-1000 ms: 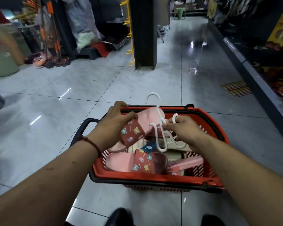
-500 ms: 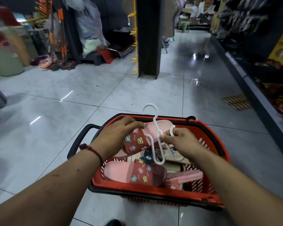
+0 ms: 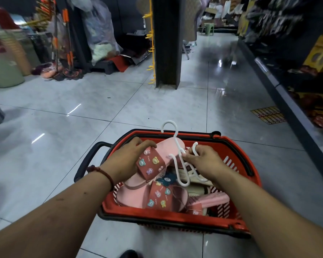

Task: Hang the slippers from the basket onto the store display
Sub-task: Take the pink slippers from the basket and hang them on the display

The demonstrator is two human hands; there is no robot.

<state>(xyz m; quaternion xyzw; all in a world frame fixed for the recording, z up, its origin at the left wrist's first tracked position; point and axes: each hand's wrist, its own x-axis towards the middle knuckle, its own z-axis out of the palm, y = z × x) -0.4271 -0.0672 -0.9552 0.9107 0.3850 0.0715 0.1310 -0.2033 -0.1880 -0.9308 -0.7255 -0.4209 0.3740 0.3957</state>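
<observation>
Basket (image 3: 157, 217): red plastic, on the tiled floor at 6 o'clock, just past the person's shoe tip.
Loose slipper (image 3: 134, 196): pink, red strap with bear charms, lying in the basket's near half with its long axis about 9 to 3.
Left hand (image 3: 125, 161): fingers curled over the strap edge of the held slipper (image 3: 168, 148), which is raised above the basket; the sole runs roughly 7 to 1, toe away.
Right hand (image 3: 205, 161): fingertips pinch the white hanger (image 3: 175, 135) at its arms.
Key relation: hanger lies at 3 o'clock from the left hand, stem crossing the held slipper's toe end, hook up at 12. The right hand is the nearer one for seating it.
Peg rack (image 3: 150, 43): yellow hooks on the dark pillar (image 3: 167, 43), 12 o'clock, well apart; probably a display point.
Unclear: whether a hanger arm is under the strap yet; beige items deeper in the basket; blurred shelves at 2 o'clock.
</observation>
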